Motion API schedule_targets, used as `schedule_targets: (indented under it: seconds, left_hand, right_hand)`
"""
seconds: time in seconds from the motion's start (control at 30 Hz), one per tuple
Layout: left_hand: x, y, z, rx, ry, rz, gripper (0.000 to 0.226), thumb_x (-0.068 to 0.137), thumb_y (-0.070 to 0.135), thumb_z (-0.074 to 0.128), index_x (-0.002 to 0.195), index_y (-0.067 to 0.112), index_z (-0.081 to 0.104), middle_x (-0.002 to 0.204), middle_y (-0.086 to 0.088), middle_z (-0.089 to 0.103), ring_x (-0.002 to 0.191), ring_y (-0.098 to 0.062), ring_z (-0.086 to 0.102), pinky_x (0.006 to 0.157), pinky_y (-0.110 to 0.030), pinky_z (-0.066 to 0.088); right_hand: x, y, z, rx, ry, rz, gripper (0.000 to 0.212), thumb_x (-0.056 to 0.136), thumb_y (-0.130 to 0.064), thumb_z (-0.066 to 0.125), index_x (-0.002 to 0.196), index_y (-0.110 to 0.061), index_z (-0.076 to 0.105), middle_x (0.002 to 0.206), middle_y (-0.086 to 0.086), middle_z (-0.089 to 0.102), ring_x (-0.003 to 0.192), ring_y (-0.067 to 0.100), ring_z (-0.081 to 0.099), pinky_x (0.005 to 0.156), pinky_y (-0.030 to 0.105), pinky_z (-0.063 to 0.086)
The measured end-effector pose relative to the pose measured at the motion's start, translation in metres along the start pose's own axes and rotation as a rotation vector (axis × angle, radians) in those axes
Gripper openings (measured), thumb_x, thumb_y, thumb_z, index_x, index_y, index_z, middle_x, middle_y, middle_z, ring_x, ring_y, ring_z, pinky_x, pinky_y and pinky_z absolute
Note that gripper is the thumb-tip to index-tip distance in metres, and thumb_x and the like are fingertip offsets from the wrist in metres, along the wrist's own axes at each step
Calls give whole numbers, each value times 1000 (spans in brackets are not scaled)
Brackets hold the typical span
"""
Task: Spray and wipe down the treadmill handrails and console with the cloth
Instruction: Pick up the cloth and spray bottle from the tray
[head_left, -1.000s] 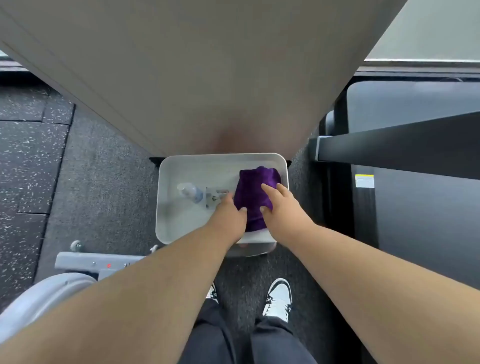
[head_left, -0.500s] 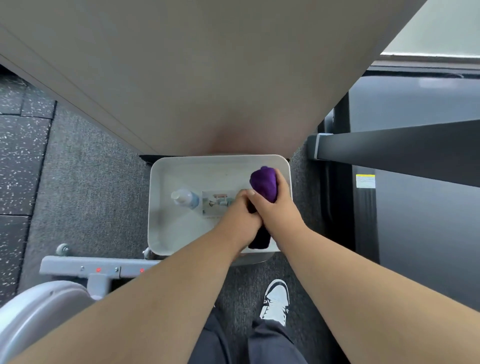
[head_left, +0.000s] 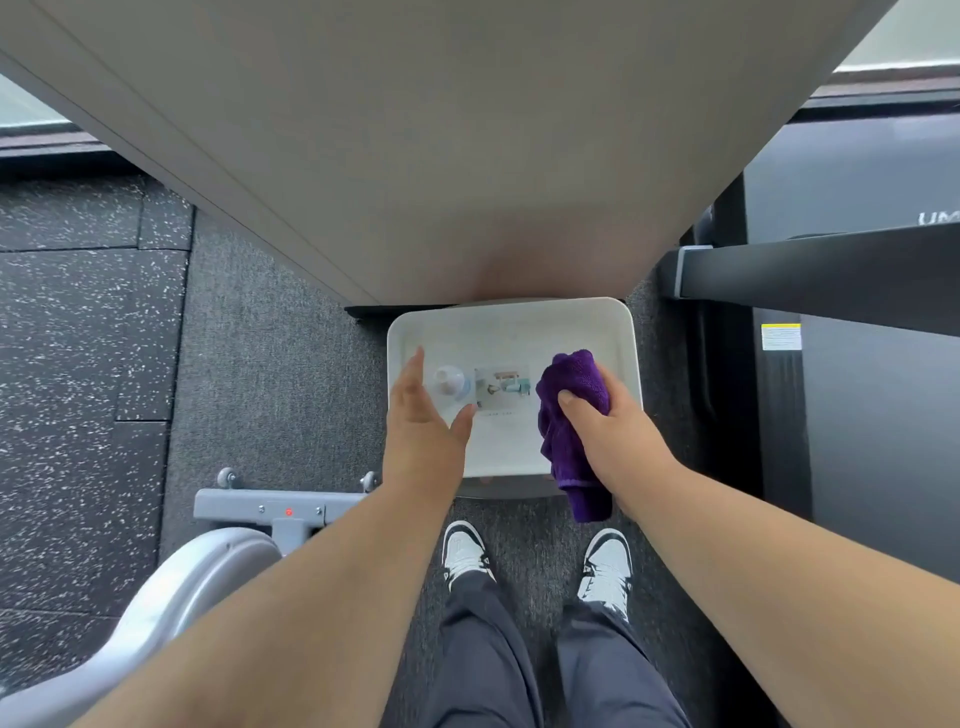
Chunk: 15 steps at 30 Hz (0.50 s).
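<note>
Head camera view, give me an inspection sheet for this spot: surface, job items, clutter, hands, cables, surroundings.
Surface: white tray on dark carpet, against the foot of a beige wall.
Job's things: purple cloth gripped over the tray's right side, its tail hanging past the near rim; spray bottle lying in the tray's left part, label up; black treadmill handrail at right.
Clutter: nothing seen.
Grip: right hand curled round the cloth; left hand open, fingers spread beside the bottle, not holding it.
Cables: nothing seen.
Surroundings: grey machine base at left, speckled rubber floor, treadmill deck at right.
</note>
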<state>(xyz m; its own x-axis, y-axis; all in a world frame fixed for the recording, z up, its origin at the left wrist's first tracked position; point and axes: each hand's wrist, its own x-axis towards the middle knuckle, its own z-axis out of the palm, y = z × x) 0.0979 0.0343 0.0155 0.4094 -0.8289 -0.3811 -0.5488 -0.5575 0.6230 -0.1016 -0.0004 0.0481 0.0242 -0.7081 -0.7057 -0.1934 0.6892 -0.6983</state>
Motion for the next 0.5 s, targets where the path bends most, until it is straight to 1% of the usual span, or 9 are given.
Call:
schedule_targets:
  seconds: [0.03, 0.1, 0.17, 0.23, 0.27, 0.33, 0.4, 0.43, 0.5]
  left_hand:
    - [9, -3, 5, 44, -28, 32, 92, 89, 30, 69, 139, 63, -1, 149, 18, 27, 128, 0, 34, 99, -31, 36]
    - [26, -8, 17, 36, -47, 42, 88, 90, 26, 69, 135, 65, 5, 135, 17, 41, 113, -5, 46, 89, -31, 42]
    - [39, -13, 24, -43, -52, -36, 71, 91, 26, 66, 129, 63, 19, 117, 24, 51, 96, -11, 58, 78, -28, 44]
    - [48, -13, 27, -14, -62, -80, 51, 94, 31, 62, 121, 56, 28, 109, 13, 60, 75, -15, 63, 60, -25, 44]
    - [50, -10, 24, 15, -66, -88, 46, 95, 32, 60, 121, 54, 28, 107, 8, 61, 69, -14, 61, 53, -24, 42]
    - [47, 2, 15, 42, -92, -55, 51, 95, 34, 57, 129, 50, 22, 110, 5, 60, 70, -12, 60, 55, -24, 41]
    - [33, 20, 1, 45, -134, 58, 63, 95, 38, 55, 141, 42, 11, 118, 4, 54, 85, -14, 58, 72, -28, 44]
    - [23, 30, -8, 28, -158, 105, 67, 94, 42, 53, 143, 45, 7, 120, 2, 52, 89, -16, 57, 77, -32, 46]
    - [5, 56, -25, -23, -211, 143, 74, 89, 48, 52, 140, 53, -2, 123, -6, 53, 84, -20, 59, 78, -38, 52]
  right_hand:
    - [2, 3, 1, -1, 1, -5, 31, 94, -32, 58, 120, -51, 56, 87, -3, 75, 71, 24, 74, 68, 40, 61]
    - [5, 9, 4, -21, 4, -12, 32, 94, -33, 59, 118, -54, 56, 86, -8, 75, 70, 17, 74, 65, 33, 61]
    - [6, 12, 6, -26, -1, -11, 31, 94, -32, 60, 112, -57, 56, 84, -15, 74, 69, 10, 73, 59, 23, 57]
    - [7, 13, 7, -34, -1, -9, 31, 95, -32, 60, 109, -59, 56, 83, -19, 73, 68, 6, 71, 56, 17, 53]
    - [7, 10, 7, -39, 2, -13, 31, 95, -33, 61, 109, -60, 54, 83, -21, 72, 68, 4, 71, 55, 14, 51]
    - [4, 3, 7, -46, 5, -32, 33, 94, -35, 62, 111, -61, 51, 83, -25, 71, 69, 1, 69, 55, 11, 49]
    - [-2, -6, 6, -43, 12, -57, 34, 94, -34, 62, 116, -58, 52, 87, -19, 73, 72, 5, 71, 65, 18, 55]
    - [-7, -12, 5, -39, 13, -68, 34, 94, -34, 62, 119, -55, 53, 89, -15, 73, 75, 9, 72, 71, 25, 57]
    - [-19, -25, 2, -24, 23, -83, 35, 94, -35, 61, 123, -53, 53, 92, -14, 73, 79, 10, 71, 78, 30, 57]
